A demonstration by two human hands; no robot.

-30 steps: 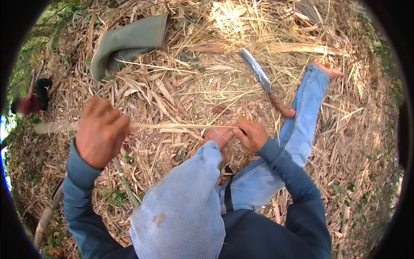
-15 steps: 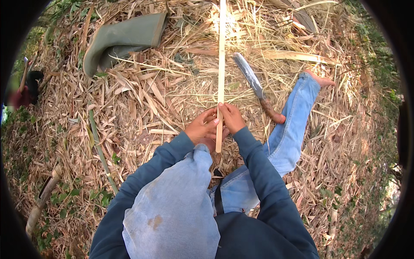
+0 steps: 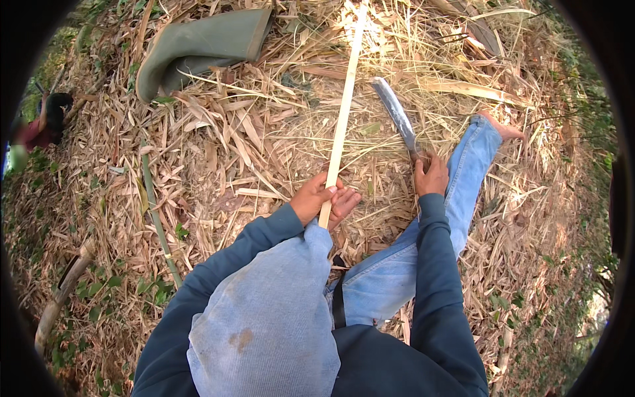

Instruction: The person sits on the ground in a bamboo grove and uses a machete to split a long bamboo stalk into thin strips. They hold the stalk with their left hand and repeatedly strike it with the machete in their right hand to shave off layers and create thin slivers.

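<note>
A long, pale strip of split bamboo (image 3: 344,112) runs from the top of the view down to my bent knee. My left hand (image 3: 312,198) is closed round it near its lower end, thumb on top. Off to the right, my right hand (image 3: 431,175) has its fingers closed on the handle of a machete (image 3: 395,114). The machete still lies on the dry leaves, its curved blade pointing away and to the left. My hand covers most of the handle.
Green rubber boots (image 3: 205,46) lie at the far left. My outstretched jeans leg (image 3: 473,152) is beside the machete. A thin green stem (image 3: 157,218) and a thicker branch (image 3: 63,298) rest on leaf litter to the left. Another person (image 3: 46,119) is at the far left edge.
My right hand has let go of the bamboo strip and moved right to the machete handle. The strip now slants, its lower end nearer my knee, still in my left hand.
</note>
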